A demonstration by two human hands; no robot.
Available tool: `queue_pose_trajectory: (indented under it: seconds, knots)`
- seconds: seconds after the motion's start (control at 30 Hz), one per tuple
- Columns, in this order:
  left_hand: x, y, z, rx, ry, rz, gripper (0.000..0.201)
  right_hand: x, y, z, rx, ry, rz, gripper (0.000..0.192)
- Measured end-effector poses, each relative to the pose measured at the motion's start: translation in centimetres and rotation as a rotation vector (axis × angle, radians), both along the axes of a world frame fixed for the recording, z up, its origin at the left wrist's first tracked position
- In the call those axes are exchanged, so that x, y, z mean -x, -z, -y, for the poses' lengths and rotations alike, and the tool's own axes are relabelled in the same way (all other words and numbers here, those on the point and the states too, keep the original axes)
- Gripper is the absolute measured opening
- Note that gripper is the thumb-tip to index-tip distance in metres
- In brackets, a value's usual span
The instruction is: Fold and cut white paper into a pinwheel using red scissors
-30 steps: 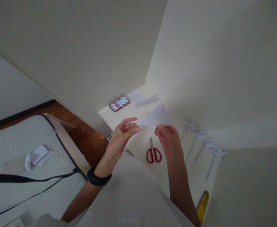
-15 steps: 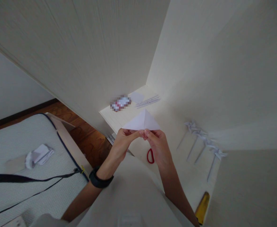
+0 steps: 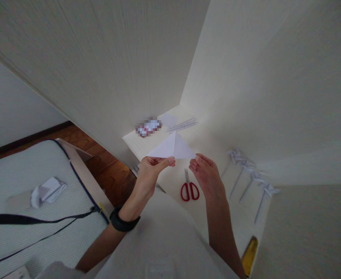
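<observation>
Head view: folded paper held over the table

Item: white paper triangle (image 3: 172,148), point up, held above the table (image 3: 217,217). Left hand (image 3: 150,173) pinches its lower left corner. Right hand (image 3: 205,175) sits at the lower right corner, fingers loosely curled; contact unclear. Below: red-handled scissors (image 3: 190,188). Right: paper pinwheels (image 3: 253,176) lying in a row.

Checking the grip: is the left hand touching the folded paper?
Touching. The head view shows the left hand pinching the folded paper's lower left corner.

one folded paper triangle (image 3: 173,149), one pair of scissors (image 3: 190,188), four paper pinwheels (image 3: 253,174).
</observation>
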State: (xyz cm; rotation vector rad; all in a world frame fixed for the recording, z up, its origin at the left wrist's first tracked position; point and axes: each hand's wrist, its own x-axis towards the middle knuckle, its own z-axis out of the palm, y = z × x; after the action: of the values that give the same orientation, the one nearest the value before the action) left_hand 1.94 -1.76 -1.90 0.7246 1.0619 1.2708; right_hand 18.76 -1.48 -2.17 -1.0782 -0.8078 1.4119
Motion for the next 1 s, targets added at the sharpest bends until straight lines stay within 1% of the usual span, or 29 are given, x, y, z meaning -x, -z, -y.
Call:
queue_pose_trajectory:
  seconds: [0.07,0.2,0.3,0.43,0.57,0.7,0.87,1.0]
  knots:
    - [0.0,-0.1,-0.1,-0.001,-0.018,0.015,0.018,-0.3,-0.3,-0.1,0.004,0.002,-0.018,0.031]
    - [0.4,-0.5,-0.5,-0.011,-0.090,0.074,0.014,-0.8,-1.0,-0.1,-0.009,0.049,-0.044,0.035]
    - [0.4,-0.5,-0.7,0.000,-0.100,0.110,0.013,-0.1,-0.8,0.1,-0.005,0.033,-0.026,0.029]
    - [-0.2,-0.1,-0.7,0.026,-0.037,0.139,0.015,2.5,-0.3,0.3,0.002,-0.041,0.031,0.019]
    - [-0.5,0.4,-0.6,0.038,0.046,0.149,0.019,4.2,-0.4,0.4,-0.014,-0.053,0.073,0.024]
    - [-0.2,0.6,-0.5,0.040,0.087,0.151,0.019,4.6,-0.3,0.4,-0.012,-0.021,0.110,0.018]
    - [-0.2,1.0,-0.5,0.038,0.119,0.153,0.018,4.4,0.2,0.6,-0.010,-0.009,0.117,0.021]
    - [-0.4,1.4,-0.2,0.057,0.129,0.142,0.023,4.3,0.4,0.8,0.003,0.006,0.123,0.027]
